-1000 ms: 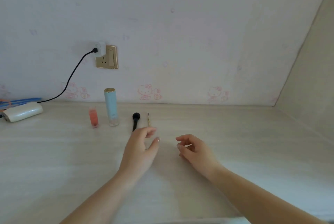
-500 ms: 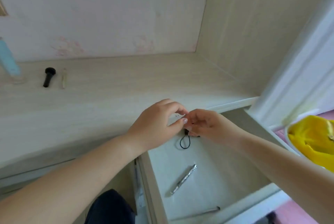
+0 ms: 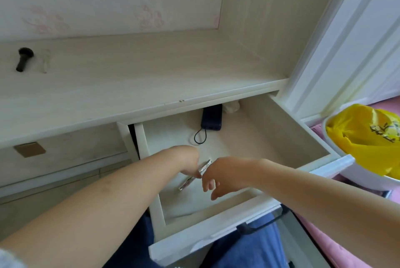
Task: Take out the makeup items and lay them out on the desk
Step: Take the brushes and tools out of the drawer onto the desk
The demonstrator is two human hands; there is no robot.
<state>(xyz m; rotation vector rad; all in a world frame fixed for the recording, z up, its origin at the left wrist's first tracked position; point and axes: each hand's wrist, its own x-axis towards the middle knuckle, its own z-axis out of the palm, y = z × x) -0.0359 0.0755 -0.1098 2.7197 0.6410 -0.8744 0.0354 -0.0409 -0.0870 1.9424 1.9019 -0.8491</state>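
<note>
Silvery, thin metal stick (image 3: 195,174) looks light, slippery; my left hand (image 3: 187,162) pinches its middle, right hand (image 3: 218,178) hangs relaxed.

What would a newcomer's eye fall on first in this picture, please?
Both hands, the left hand and the right hand, reach into the open drawer around a silver stick. A bright yellow bag sits at the right edge, and a black brush lies on the desk.
</note>
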